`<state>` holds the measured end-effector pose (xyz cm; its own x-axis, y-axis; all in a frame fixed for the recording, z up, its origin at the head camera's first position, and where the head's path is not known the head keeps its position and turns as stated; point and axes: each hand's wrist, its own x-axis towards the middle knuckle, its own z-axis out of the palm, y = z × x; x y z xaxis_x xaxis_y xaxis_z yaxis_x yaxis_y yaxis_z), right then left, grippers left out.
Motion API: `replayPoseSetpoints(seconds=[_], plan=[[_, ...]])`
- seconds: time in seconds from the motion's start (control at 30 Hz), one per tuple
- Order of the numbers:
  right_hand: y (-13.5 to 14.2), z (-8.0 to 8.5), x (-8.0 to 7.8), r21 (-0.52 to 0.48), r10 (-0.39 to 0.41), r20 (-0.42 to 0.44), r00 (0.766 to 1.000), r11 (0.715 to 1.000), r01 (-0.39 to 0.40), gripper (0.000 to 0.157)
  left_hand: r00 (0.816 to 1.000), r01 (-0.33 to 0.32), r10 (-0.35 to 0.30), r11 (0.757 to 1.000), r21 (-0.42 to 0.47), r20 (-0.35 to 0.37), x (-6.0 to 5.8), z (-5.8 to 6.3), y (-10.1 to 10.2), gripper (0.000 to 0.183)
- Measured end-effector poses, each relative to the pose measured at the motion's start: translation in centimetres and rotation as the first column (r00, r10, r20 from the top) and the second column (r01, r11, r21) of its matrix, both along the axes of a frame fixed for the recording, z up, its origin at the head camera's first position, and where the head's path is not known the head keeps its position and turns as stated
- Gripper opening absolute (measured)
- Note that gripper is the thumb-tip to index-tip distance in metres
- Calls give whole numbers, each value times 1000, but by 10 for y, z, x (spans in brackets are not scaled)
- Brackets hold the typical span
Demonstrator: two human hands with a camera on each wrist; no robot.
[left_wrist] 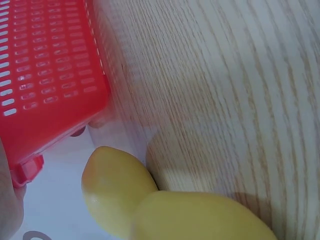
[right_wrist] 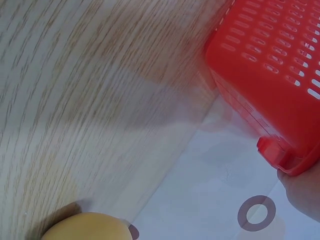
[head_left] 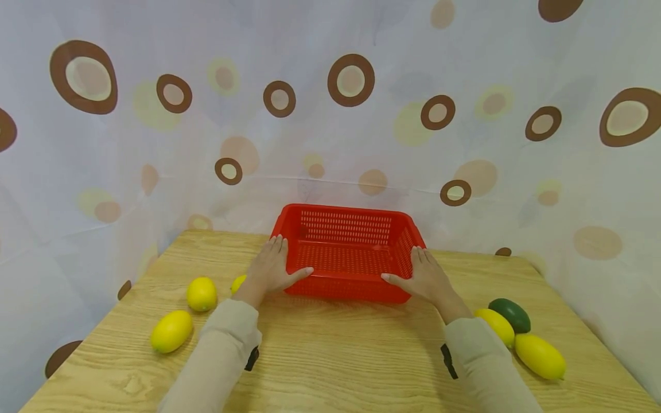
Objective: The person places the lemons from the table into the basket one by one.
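A red plastic basket [head_left: 341, 289] with slotted walls stands near the far edge of the wooden table, and its inside looks bare. My left hand [head_left: 271, 267] grips the left end, thumb over the front rim and fingers along the side. At the opposite end, my right hand [head_left: 426, 278] holds the rim the same way. Both wrist views show the basket's outer wall [left_wrist: 65, 112] and a rim lip beside the hand. Yellow lemons [head_left: 172, 331] lie left of my left forearm, one partly hidden behind the wrist.
Right of my right forearm lie two yellow lemons [head_left: 540, 356] and a dark green oval fruit [head_left: 510, 315], close together. A pale curtain [head_left: 330, 137] with brown rings hangs behind and beside the wooden table [head_left: 330, 355].
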<state>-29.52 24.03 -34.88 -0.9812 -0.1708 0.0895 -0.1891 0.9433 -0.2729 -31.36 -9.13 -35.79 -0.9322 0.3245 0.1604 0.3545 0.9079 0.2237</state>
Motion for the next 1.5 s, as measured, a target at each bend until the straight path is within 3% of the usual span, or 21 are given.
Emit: replayPoseSetpoints(seconds=[1.5], plan=[[19, 1, 3, -14, -2, 36, 999, 1000, 2, 107, 1000, 7, -7, 1000, -20, -10, -2, -1, 18, 94]])
